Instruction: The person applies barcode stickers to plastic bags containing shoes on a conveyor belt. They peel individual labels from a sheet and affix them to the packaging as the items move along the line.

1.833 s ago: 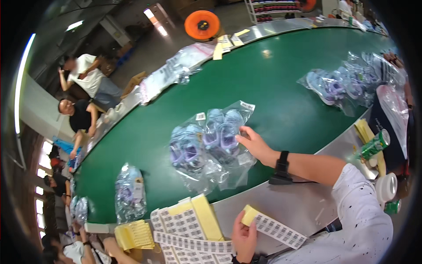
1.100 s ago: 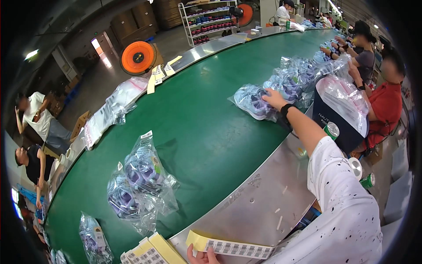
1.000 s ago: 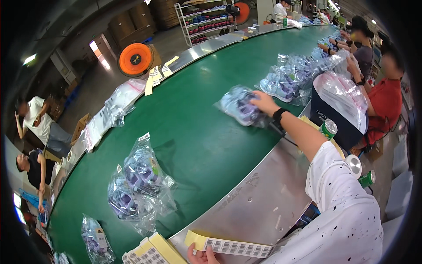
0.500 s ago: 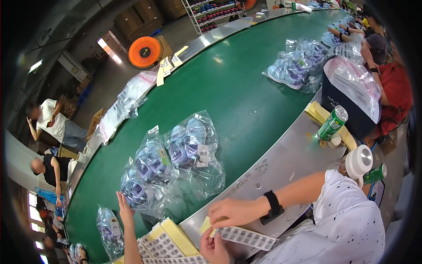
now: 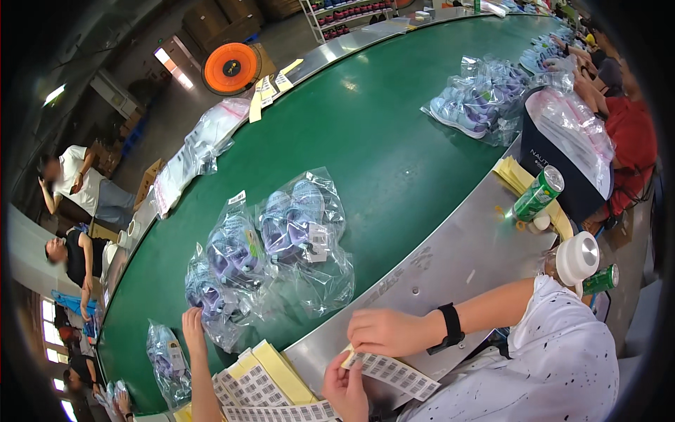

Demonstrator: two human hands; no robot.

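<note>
two hands meet low over the steel worktop (image 5: 450,246), and both are the person's own. the left hand (image 5: 344,387) holds a strip of barcode labels (image 5: 394,373) from beneath, its fingers (image 5: 336,373) curled up around the strip's near end. the right hand (image 5: 383,332), with a black wristband (image 5: 450,327) on its wrist, comes in from the right and rests on top of the same end, fingers (image 5: 357,336) pressed together and pinching at the edge of the strip where a small yellow backing tab shows. the strip lies between the two hands and trails away to the right, flat and slightly tilted, over the edge of the worktop.

just left of the hands lies a stack of label sheets (image 5: 260,383) on yellow backing, fanned out. a co-worker's hand (image 5: 191,327) reaches up from the lower edge and touches a cluster of clear bags holding purple sandals (image 5: 274,243) on the green conveyor belt (image 5: 380,141). another heap of bagged sandals (image 5: 478,102) sits further along the belt, well apart from the hands. on the worktop to the right stand a green can (image 5: 538,193), a white tape roll (image 5: 576,257) and a dark bin lined with clear bags (image 5: 569,155). an orange reel (image 5: 232,68) stands beyond the far edge of the belt.
</note>
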